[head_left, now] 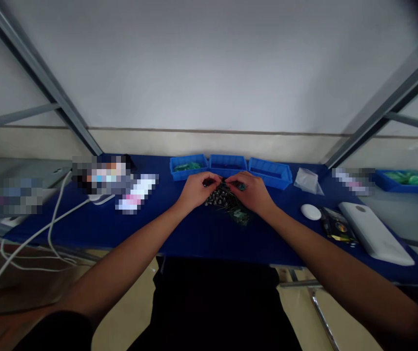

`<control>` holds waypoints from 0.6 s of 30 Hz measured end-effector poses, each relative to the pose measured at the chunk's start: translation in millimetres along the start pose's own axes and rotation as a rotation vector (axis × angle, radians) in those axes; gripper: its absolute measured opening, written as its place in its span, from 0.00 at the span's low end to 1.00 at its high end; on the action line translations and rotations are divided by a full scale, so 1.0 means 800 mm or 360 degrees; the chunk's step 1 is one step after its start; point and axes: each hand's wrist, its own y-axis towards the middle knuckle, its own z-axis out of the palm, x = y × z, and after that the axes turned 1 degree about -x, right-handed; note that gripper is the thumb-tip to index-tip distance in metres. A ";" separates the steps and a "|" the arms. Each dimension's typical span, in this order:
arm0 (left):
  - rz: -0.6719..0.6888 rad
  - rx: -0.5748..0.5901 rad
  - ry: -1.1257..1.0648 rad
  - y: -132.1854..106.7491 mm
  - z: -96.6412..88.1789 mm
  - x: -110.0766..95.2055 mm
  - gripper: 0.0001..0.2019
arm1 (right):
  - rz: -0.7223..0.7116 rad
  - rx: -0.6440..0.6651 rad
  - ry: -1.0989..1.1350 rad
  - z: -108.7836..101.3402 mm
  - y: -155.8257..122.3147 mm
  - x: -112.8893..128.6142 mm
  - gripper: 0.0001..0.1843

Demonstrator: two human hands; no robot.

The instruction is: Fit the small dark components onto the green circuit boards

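Both of my hands meet over the middle of the blue table (pixel 201 234). My left hand (pixel 197 189) is closed in a pinch around a small dark part that I cannot make out. My right hand (pixel 253 191) is also closed, its fingertips on a small dark piece with a teal tip. Under and between the hands lies a green circuit board (pixel 238 214) with a cluster of dark components (pixel 219 197) on it.
Three blue bins (pixel 227 165) stand in a row behind the hands; the left one (pixel 189 166) holds green parts. White cables (pixel 55 219) trail off the left edge. A clear bag (pixel 307 180), a round white object (pixel 310 211), a small packet (pixel 337 228) and a white device (pixel 375 233) lie right.
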 end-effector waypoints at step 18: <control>0.0216 0.0195 0.0480 -0.007 0.000 0.000 0.07 | 0.0080 -0.0195 -0.0133 -0.030 0.009 -0.013 0.12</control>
